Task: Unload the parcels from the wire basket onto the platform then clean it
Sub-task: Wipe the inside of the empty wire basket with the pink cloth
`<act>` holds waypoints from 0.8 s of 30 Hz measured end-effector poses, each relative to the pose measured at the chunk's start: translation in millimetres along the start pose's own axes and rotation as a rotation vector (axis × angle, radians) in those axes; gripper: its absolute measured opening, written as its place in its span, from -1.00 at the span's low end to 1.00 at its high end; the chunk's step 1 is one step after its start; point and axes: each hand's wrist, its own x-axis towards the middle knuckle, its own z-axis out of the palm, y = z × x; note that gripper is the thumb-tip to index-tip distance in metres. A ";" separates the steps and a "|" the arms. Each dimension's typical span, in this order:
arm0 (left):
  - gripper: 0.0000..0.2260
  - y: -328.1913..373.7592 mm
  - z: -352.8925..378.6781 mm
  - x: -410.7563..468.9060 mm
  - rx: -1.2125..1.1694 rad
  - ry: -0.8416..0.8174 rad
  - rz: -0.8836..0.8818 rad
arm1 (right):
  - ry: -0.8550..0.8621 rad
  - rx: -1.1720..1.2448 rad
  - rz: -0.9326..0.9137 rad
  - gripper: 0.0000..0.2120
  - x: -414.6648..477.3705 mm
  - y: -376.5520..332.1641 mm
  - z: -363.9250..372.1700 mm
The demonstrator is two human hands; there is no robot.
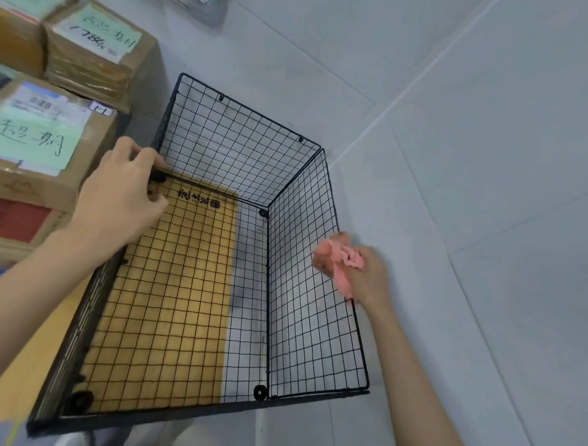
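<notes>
The black wire basket (pixel 299 290) stands on the grey tiled floor with no parcels inside; a yellow board (pixel 168 301) shows through its mesh bottom. My left hand (pixel 122 195) grips the top rim of the basket's left wall. My right hand (pixel 368 273) holds a crumpled pink cloth (pixel 338 258) against the top edge of the right wall, from the outside. Cardboard parcels (pixel 40 144) with green handwritten labels are stacked to the left of the basket.
More boxes (pixel 94 49) are piled at the upper left, close against the basket's left side. Grey floor tiles (pixel 473 163) spread to the right and behind the basket.
</notes>
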 end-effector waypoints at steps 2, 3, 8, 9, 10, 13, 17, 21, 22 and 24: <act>-0.62 -0.3 -1.7 -0.6 0.005 -0.002 -0.005 | 0.015 0.024 -0.020 -0.72 23.1 -14.3 4.4; -0.62 -0.2 -2.4 -0.9 0.008 -0.006 -0.004 | 0.020 0.027 -0.025 -0.72 27.7 -17.4 5.6; -0.60 1.1 -4.4 -2.4 0.008 -0.011 -0.009 | 0.043 -0.043 0.016 -0.72 -17.2 -0.6 -1.4; -0.60 1.5 -3.9 -2.2 0.005 -0.011 -0.011 | 0.033 -0.078 0.031 -0.75 -34.6 8.0 -5.2; -0.59 2.0 -3.2 -1.9 0.002 -0.010 -0.015 | 0.022 -0.103 0.041 -0.78 -52.9 16.0 -9.5; -0.59 1.9 -2.4 -1.4 -0.002 -0.003 -0.022 | -0.018 -0.105 0.041 -0.73 -91.6 26.6 -22.6; -0.59 3.0 -2.2 -0.8 0.015 -0.011 -0.008 | -0.046 -0.107 0.058 -0.81 -53.6 14.2 -16.1; -0.59 1.9 -4.6 -2.1 0.036 -0.014 0.010 | -0.016 -0.002 0.043 -0.90 12.0 -13.6 0.6; -0.59 1.3 -5.1 -2.3 0.039 -0.015 0.015 | -0.027 0.018 0.045 -0.87 21.0 -19.2 2.0; -0.57 0.4 -5.9 -2.1 0.047 -0.025 0.022 | -0.023 0.016 0.041 -0.88 28.0 -28.6 1.9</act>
